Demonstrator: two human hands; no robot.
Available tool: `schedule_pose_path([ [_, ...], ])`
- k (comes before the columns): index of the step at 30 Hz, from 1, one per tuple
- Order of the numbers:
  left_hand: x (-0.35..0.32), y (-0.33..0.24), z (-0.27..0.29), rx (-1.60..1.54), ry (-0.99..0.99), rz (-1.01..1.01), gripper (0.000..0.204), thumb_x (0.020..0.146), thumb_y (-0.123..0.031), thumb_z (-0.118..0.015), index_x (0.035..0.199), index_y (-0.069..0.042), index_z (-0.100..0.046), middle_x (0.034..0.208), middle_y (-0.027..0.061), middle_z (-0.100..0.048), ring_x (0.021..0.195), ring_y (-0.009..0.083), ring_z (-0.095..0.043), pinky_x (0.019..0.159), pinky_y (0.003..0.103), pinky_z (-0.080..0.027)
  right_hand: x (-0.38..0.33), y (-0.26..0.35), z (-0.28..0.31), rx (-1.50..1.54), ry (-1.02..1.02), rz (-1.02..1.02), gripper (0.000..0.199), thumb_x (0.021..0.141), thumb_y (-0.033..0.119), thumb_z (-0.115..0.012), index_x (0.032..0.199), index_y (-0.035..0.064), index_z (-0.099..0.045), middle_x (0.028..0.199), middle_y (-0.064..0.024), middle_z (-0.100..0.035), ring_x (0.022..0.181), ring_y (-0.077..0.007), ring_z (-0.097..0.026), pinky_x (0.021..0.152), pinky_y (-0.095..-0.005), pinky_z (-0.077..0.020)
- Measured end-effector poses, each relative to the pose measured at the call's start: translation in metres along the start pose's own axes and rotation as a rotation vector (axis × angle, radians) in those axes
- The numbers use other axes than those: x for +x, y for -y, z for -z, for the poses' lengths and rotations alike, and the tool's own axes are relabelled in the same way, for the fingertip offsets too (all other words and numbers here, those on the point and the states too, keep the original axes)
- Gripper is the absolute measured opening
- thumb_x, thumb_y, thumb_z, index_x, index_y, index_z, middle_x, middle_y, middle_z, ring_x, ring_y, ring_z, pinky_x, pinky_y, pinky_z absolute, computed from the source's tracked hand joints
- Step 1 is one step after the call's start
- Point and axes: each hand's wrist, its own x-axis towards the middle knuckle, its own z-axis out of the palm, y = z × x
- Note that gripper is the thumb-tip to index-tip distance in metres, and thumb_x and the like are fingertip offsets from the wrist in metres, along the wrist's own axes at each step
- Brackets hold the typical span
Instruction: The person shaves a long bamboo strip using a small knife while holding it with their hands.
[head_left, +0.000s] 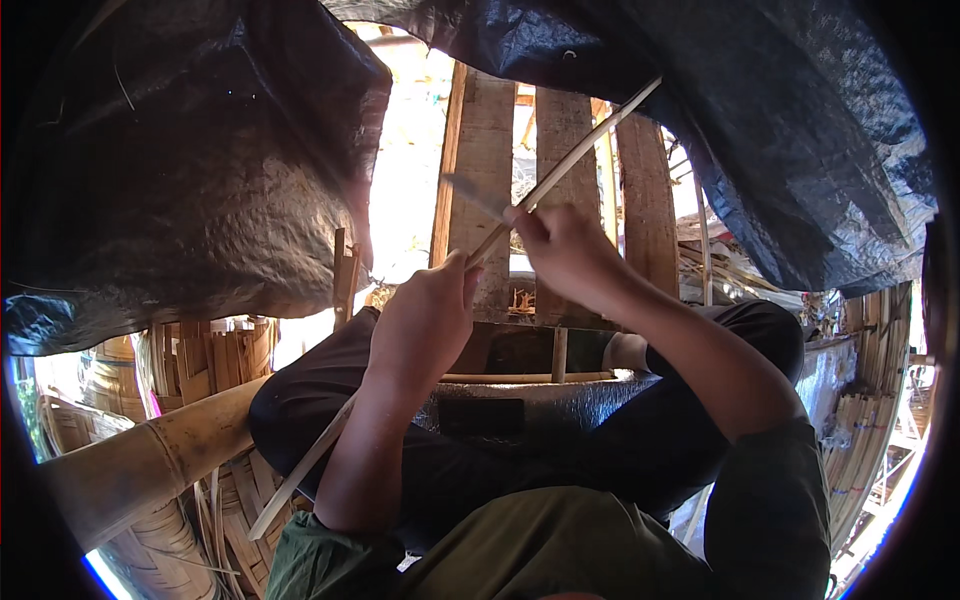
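Note:
A long, thin bamboo strip (590, 143) runs slantwise from beside my left elbow up to the dark sheeting at the upper right. My left hand (425, 312) is closed round it, near the middle of the view. Just above and to the right, my right hand (572, 248) grips a knife, with its thumb at the strip. The knife's grey blade (476, 195) sticks out toward the upper left and crosses the strip; its handle is hidden in my fist. Below the left hand, the strip's pale lower end (300, 478) passes behind my forearm.
Upright wooden planks (480, 150) stand ahead with bright gaps between them. Dark plastic sheeting (200, 170) hangs at the upper left and upper right. A thick bamboo pole (165, 450) lies by my left knee. Woven bamboo baskets (205, 360) and bundled strips (862, 440) flank me.

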Motion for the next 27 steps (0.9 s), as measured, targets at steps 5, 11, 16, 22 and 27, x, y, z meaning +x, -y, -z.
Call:
schedule_pose_path([
  [5,-0.009,-0.009,-0.002,0.135,-0.071,-0.013,0.023,0.101,-0.025,-0.048,0.1,-0.003,-0.054,0.064,0.0205,-0.063,0.066,0.0395,-0.067,0.059,0.048,-0.053,0.034,-0.022,0.041,-0.104,-0.092,-0.084,0.051,0.103,0.035,-0.046,0.065,0.0025,-0.056,0.047,-0.0044,-0.049,0.035,-0.0106,-0.043,0.036,-0.0346,-0.0307],
  [11,-0.013,-0.011,-0.008,0.223,-0.08,-0.064,0.022,0.101,-0.025,-0.048,0.098,-0.004,-0.053,0.062,0.0171,-0.063,0.062,0.0356,-0.067,0.054,0.045,-0.053,-0.001,-0.005,0.014,-0.027,-0.007,-0.011,0.05,0.102,0.041,-0.048,0.066,0.0067,-0.056,0.047,0.0,-0.048,0.038,-0.0091,-0.043,0.037,-0.0309,-0.031],
  [16,-0.011,-0.009,-0.01,0.181,-0.057,-0.029,0.022,0.101,-0.025,-0.048,0.098,-0.004,-0.053,0.062,0.0173,-0.063,0.063,0.0356,-0.068,0.055,0.045,-0.053,0.012,-0.016,0.028,-0.003,-0.065,-0.158,0.045,0.101,0.031,-0.049,0.073,-0.0018,-0.063,0.052,-0.0065,-0.057,0.041,-0.0134,-0.055,0.037,-0.0312,-0.0417],
  [22,-0.013,-0.01,-0.005,0.151,-0.026,0.012,0.021,0.101,-0.023,-0.049,0.101,-0.003,-0.054,0.066,0.0221,-0.063,0.068,0.0416,-0.066,0.06,0.05,-0.052,0.004,-0.013,0.033,-0.076,-0.073,-0.094,0.041,0.102,0.029,-0.05,0.074,0.0018,-0.063,0.049,-0.002,-0.053,0.038,-0.01,-0.048,0.038,-0.0293,-0.0351],
  [27,-0.007,-0.011,-0.007,0.141,-0.04,-0.053,0.023,0.101,-0.024,-0.048,0.1,-0.002,-0.054,0.065,0.0225,-0.063,0.066,0.041,-0.066,0.058,0.049,-0.053,-0.017,0.004,0.007,-0.059,-0.03,-0.009,0.045,0.101,0.027,-0.05,0.066,0.0001,-0.058,0.052,-0.0122,-0.057,0.043,-0.0237,-0.058,0.047,-0.036,-0.0489],
])
